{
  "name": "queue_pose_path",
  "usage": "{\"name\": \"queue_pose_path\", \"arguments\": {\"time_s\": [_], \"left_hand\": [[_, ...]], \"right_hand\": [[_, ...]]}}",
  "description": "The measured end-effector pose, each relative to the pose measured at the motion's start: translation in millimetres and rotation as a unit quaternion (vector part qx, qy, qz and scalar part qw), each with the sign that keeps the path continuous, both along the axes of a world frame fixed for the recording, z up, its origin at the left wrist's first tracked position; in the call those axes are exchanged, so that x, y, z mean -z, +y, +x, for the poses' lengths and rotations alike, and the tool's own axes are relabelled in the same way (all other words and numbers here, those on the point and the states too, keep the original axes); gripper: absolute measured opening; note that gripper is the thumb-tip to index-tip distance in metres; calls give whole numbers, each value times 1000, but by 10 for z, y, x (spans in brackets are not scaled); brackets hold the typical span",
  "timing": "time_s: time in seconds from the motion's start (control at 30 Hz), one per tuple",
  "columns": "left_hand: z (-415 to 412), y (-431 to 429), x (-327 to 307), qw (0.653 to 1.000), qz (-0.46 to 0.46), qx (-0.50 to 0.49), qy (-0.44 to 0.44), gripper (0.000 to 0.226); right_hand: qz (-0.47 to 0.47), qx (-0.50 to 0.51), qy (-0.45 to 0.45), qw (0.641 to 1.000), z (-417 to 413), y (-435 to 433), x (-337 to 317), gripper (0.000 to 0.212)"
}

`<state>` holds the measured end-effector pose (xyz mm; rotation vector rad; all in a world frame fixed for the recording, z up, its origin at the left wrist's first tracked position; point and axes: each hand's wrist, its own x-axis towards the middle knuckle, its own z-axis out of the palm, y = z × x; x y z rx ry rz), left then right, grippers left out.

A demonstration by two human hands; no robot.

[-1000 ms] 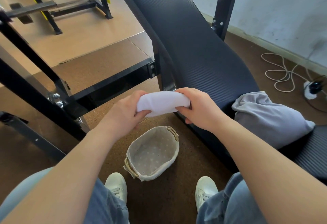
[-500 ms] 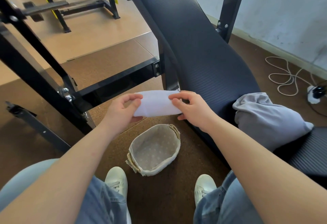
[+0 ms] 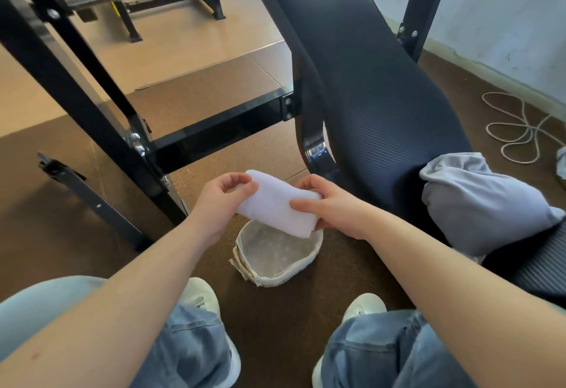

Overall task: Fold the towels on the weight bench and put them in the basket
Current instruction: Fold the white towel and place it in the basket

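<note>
A folded white towel [image 3: 277, 204] hangs tilted in the air just above the far rim of the basket [image 3: 315, 254]. My left hand [image 3: 219, 204] pinches the towel's upper left end. My right hand [image 3: 332, 204] grips its right side, thumb laid across the top. The basket is a small oval one with a dotted cloth lining; it stands on the brown floor between my feet and holds nothing that I can see. A crumpled grey towel [image 3: 477, 200] lies on the dark weight bench [image 3: 376, 87] to the right.
The bench's black steel frame [image 3: 214, 130] runs across the floor behind the basket, with slanted posts at left. A white cord [image 3: 517, 130] lies coiled by the wall at right. My white shoes [image 3: 202, 295] stand close in front of the basket.
Both hands have carried the white towel down and toward me, from beside the bench edge to just over the basket. The towel now tilts, its right end lower.
</note>
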<state>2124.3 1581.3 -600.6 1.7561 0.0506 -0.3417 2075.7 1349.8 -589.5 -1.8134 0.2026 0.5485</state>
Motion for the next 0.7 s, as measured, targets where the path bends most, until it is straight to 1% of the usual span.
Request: {"name": "queue_pose_path", "arguments": {"time_s": [0.13,0.23,0.3,0.33,0.43,0.5,0.6,0.7], "left_hand": [[35,-33,276,998,-41,12,48,15],[125,-25,503,994,-66,25,84,24],[162,-13,630,988,-91,21,119,32],[175,-4,689,986,-97,21,134,37],[241,28,909,979,-111,23,167,53],[297,42,1059,975,-126,28,182,53],[384,54,1253,976,-106,38,185,45],[464,77,1447,976,-106,13,192,56]], "right_hand": [[-13,-22,69,997,41,81,270,37],[20,-42,161,986,92,117,509,46],[41,-50,185,981,120,154,680,50],[35,-53,181,981,140,182,762,52],[-6,-47,132,990,233,290,989,59],[7,-37,116,992,297,345,1136,59],[26,-45,111,992,373,385,1345,54],[24,-38,113,993,476,399,1529,50]]}}
